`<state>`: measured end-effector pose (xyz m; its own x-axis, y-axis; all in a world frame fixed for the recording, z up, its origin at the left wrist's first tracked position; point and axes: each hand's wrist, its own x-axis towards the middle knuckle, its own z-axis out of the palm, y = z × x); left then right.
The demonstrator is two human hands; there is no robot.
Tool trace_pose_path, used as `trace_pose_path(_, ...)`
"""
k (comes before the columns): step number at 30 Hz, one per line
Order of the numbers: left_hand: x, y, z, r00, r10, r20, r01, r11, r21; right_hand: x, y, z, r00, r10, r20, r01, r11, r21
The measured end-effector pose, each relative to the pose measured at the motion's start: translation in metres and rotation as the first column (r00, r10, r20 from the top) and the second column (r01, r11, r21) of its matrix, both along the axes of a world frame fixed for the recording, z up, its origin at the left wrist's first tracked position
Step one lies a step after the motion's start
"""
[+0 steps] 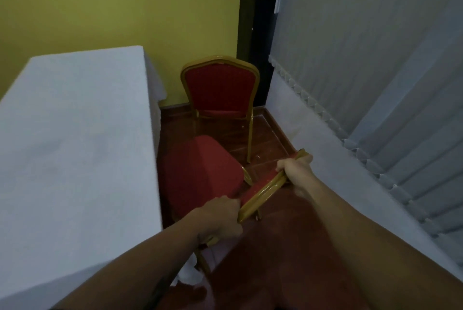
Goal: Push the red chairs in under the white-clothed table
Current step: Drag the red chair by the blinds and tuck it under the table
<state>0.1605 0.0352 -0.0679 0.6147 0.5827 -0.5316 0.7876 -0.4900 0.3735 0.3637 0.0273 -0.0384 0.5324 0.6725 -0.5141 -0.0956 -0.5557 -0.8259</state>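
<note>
Both hands, left [220, 217] and right [297, 168], clench the near chair's [203, 169] backrest; its seat touches the table [75, 134] edge, angled; next: square it, push under; far chair [220, 89] waits by the wall.

The table [75, 134] lies left; the near chair [203, 172] sits just beside it, the far chair [220, 91] behind, by the wall [100, 4].

Both hands [221, 217] [297, 169] clenched, forearms stretched forward
</note>
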Motion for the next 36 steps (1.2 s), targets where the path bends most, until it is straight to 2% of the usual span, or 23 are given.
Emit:
trace_pose_path(2, 0.005, 0.005, -0.002, 0.998, 0.058, 0.021, -0.058, 0.998, 0.003, 0.009, 0.009, 0.0, 0.998, 0.058, 0.007, -0.058, 0.998, -0.007)
trace_pose_path(6, 0.016, 0.004, -0.011, 0.944, 0.302, 0.13, -0.302, 0.953, -0.025, 0.028, 0.025, -0.011, 0.995, 0.072, 0.073, -0.076, 0.996, 0.047)
trace_pose_path(10, 0.03, 0.001, -0.015, 0.871, 0.477, 0.115, -0.482, 0.876, 0.011, 0.04, 0.04, -0.02, 0.998, 0.052, 0.038, -0.055, 0.995, 0.079)
trace_pose_path(16, 0.054, -0.03, -0.026, 0.568, 0.802, 0.185, -0.803, 0.589, -0.085, 0.054, 0.04, -0.022, 0.991, 0.131, 0.002, -0.131, 0.991, 0.041)
trace_pose_path(20, 0.072, -0.043, -0.027, 0.473, 0.864, 0.17, -0.865, 0.493, -0.098, 0.066, 0.036, -0.015, 0.982, 0.191, 0.008, -0.191, 0.982, 0.001)
trace_pose_path(27, 0.101, -0.063, -0.027, 0.455, 0.871, 0.187, -0.866, 0.481, -0.135, 0.091, 0.036, -0.017, 0.958, 0.284, 0.047, -0.283, 0.959, -0.02)
trace_pose_path(32, 0.114, -0.07, -0.017, 0.548, 0.818, 0.175, -0.815, 0.569, -0.106, 0.107, 0.034, -0.014, 0.949, 0.315, 0.027, -0.315, 0.949, 0.008)
trace_pose_path(36, 0.129, -0.072, -0.01, 0.574, 0.809, 0.128, -0.805, 0.586, -0.088, 0.118, 0.042, -0.014, 0.93, 0.368, 0.028, -0.368, 0.93, -0.002)
